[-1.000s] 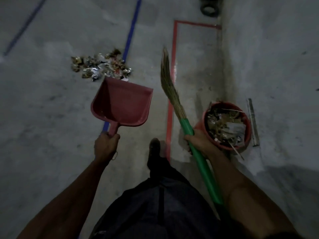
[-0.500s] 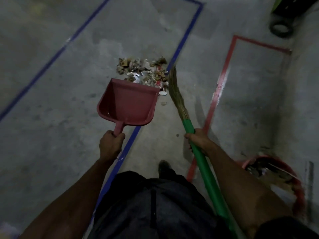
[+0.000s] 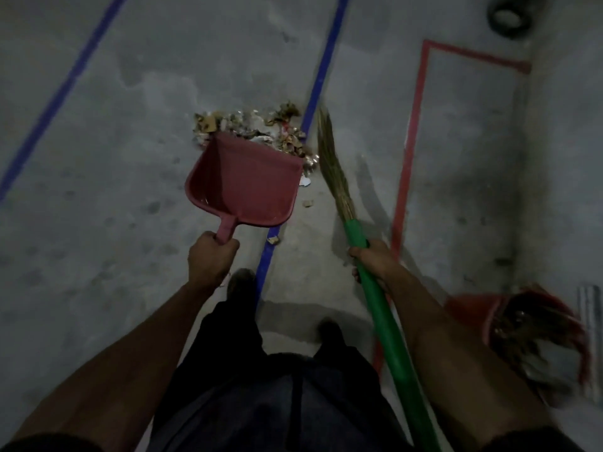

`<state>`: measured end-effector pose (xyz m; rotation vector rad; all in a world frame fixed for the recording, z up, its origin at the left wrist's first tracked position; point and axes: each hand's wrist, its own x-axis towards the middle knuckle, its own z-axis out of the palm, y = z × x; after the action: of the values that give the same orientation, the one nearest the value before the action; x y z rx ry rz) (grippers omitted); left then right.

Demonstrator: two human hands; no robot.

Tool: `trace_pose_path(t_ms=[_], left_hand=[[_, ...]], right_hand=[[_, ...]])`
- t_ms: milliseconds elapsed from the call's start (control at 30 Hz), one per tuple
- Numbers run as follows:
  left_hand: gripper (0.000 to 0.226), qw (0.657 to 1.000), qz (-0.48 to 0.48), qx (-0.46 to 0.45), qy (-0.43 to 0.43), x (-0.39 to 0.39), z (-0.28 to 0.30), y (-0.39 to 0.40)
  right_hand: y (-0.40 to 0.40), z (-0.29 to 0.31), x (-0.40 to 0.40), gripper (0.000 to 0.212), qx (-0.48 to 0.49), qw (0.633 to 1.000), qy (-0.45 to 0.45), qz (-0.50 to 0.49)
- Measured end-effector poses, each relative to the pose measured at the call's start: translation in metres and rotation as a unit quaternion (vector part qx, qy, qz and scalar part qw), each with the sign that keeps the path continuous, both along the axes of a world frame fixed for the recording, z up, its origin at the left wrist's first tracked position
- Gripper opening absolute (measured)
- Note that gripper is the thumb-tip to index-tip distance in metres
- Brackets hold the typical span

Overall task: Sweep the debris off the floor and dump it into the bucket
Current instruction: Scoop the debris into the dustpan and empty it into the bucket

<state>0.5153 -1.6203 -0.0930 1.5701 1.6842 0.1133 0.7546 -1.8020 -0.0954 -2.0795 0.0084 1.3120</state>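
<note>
Floor: we stand on a dim grey concrete floor [image 3: 98,190] marked with blue tape lines [image 3: 321,73] and a red tape rectangle outline [image 3: 411,135].
Debris: a loose pile of crumpled paper and foil scraps [image 3: 254,128] lies on the concrete just left of the blue line, with a few stray bits nearer our feet.
Dustpan: our red plastic dustpan [image 3: 244,184] is held over the near side of the pile, its open mouth towards the scraps; we cannot tell whether its lip touches the floor.
Left hand: our left hand [image 3: 210,259] has its fingers wrapped tightly round the dustpan's short handle.
Broom: our straw-bristled broom with a green plastic handle [image 3: 375,295] slants up from lower right, its bristle tip just right of the pile, near the blue line.
Right hand: our right hand [image 3: 375,259] grips the green handle just below the bristles, fingers curled round it.
Bucket: the round red plastic bucket [image 3: 535,340] sits at the right edge, well apart from the pile, blurred, with rubbish inside it.
Background: a dark ring-shaped object [image 3: 507,17] lies at the top right.
Body: our dark trousers [image 3: 277,402] and shoes show between our arms.
</note>
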Motion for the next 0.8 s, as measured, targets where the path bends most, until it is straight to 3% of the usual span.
trace_pose_path(t_ms=[267, 467, 600, 800], left_hand=[[0.022, 0.987, -0.158, -0.005, 0.005, 0.051, -0.041, 0.101], [0.022, 0.982, -0.189, 0.002, -0.001, 0.094, -0.128, 0.13], [0.023, 0.974, -0.226, 0.019, 0.011, 0.113, -0.201, 0.135], [0.019, 0.962, -0.269, 0.01, 0.051, 0.112, -0.281, 0.133]], right_hand=[[0.041, -0.045, -0.032, 0.022, -0.045, 0.982, -0.016, -0.182], [0.055, -0.135, -0.049, 0.021, -0.061, 0.95, 0.009, -0.307], [0.052, -0.207, -0.064, 0.018, -0.07, 0.943, 0.009, -0.325], [0.025, -0.282, -0.105, 0.009, -0.125, 0.952, 0.061, -0.273]])
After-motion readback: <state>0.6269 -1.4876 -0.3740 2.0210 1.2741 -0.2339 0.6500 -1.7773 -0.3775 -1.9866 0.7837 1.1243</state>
